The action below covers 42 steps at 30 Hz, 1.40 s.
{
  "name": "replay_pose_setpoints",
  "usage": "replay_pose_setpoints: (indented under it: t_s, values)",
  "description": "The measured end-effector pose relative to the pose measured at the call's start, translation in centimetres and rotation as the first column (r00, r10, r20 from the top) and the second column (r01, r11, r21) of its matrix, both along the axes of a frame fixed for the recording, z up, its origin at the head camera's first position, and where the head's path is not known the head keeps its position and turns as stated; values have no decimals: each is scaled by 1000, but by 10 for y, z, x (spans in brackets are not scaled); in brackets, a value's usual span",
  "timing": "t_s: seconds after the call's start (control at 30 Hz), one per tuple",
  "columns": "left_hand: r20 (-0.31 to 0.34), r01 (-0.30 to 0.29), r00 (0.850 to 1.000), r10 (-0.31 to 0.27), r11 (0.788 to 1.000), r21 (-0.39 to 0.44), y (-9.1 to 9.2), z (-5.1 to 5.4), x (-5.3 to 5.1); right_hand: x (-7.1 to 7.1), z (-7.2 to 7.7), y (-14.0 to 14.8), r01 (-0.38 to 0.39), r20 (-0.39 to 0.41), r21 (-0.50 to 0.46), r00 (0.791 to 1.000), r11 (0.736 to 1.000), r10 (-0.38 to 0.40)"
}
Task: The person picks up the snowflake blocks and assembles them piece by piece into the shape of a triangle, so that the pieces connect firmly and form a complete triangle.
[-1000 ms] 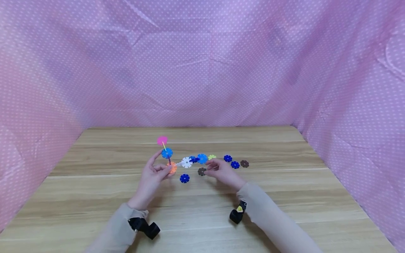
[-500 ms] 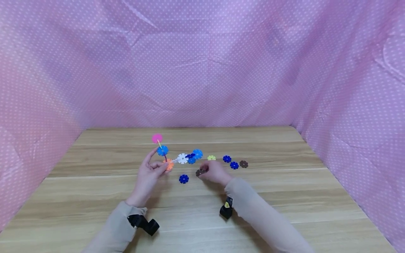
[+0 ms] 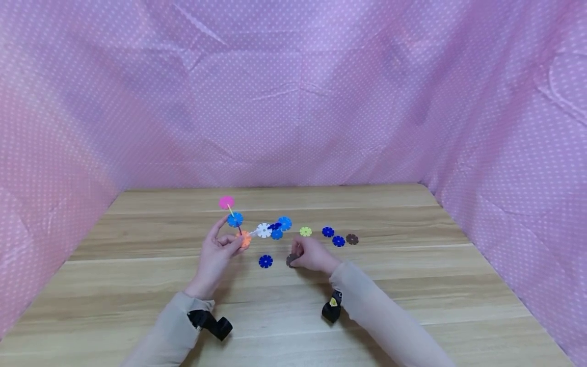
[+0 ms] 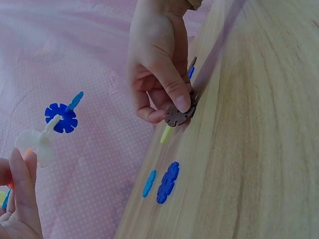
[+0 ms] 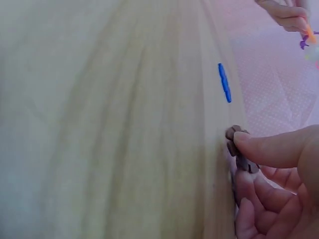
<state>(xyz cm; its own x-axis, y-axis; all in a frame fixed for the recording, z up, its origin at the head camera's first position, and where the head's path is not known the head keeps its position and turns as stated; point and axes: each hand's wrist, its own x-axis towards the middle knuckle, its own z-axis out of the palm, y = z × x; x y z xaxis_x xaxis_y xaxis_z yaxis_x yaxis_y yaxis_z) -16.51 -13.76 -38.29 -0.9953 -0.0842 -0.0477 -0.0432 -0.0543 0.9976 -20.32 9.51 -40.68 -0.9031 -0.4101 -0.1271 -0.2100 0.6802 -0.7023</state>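
My left hand [image 3: 216, 261] pinches the orange snowflake disc [image 3: 246, 238] of a chain of slotted plastic discs, held above the table. Up from it run a purple piece, a blue disc [image 3: 235, 219], a yellow piece and a pink disc [image 3: 227, 202]. Rightward, the chain continues with a white disc [image 3: 263, 230], a dark blue disc [image 4: 61, 118] and a light blue disc [image 3: 285, 223]. My right hand [image 3: 314, 254] pinches a brown snowflake disc [image 5: 237, 142] between thumb and fingers, at or just above the tabletop; the fingers partly cover it.
On the wooden table [image 3: 257, 316] lie loose discs: dark blue [image 3: 265, 261] between the hands, light blue [image 3: 276, 233] below the chain's end, and yellow-green [image 3: 305, 231] beyond the right hand. Farther right are two dark blue discs [image 3: 338, 241] and another brown disc [image 3: 352, 239]. Pink dotted cloth [image 3: 293, 102] surrounds the table.
My right hand has taken hold of the brown disc and shifted it slightly toward me. My left hand has moved a little left with the chain, and the chain's right end has swung up.
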Motion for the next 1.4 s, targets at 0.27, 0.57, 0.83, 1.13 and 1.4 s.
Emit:
replay_pose_setpoints:
  t_s: [0.27, 0.57, 0.83, 1.13, 1.4]
  values:
    - [-12, 11, 1000, -11, 1000, 14, 3, -4, 4, 11, -2, 16, -37, 86, -189, 995, 981, 54]
    - [2, 56, 998, -56, 998, -27, 9, -4, 12, 21, 6, 40, 36, 95, -332, 995, 943, -5]
    - [10, 92, 996, -91, 995, -49, 15, -2, 20, 30, 13, 52, 100, 17, -444, 994, 890, -104]
    - [40, 132, 991, -130, 990, -44, 20, 4, 30, 41, 14, 61, 100, -130, -498, 974, 862, -187]
    - [30, 155, 988, -155, 988, -10, 21, 4, 33, 46, 16, 63, 124, -158, -458, 963, 880, -218]
